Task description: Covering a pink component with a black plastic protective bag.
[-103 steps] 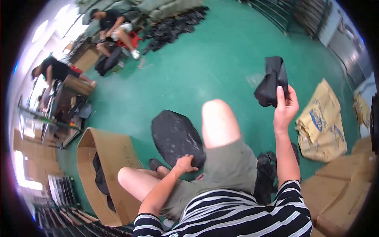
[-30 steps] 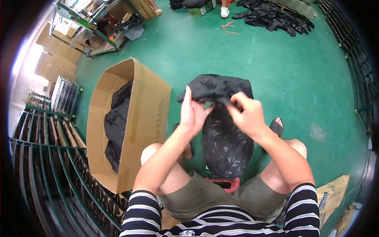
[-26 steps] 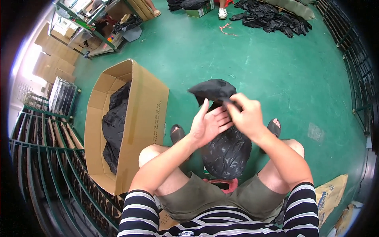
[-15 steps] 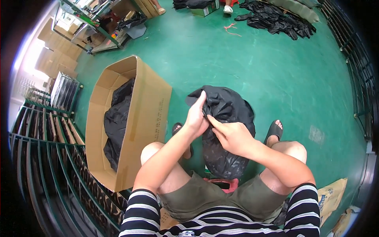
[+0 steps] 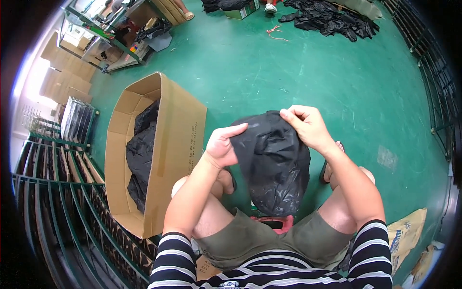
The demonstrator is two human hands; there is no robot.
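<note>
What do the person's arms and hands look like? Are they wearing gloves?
No gloves. Both the left hand and the right hand are bare, with no ring, watch or bracelet showing. The forearms are bare too. Short sleeves with black and white stripes cover the upper arms, ending near the elbows.

I see a green floor (image 5: 269, 72). An open cardboard box (image 5: 168, 144) stands on it at my left. Black bags (image 5: 332, 19) lie heaped far ahead.
</note>
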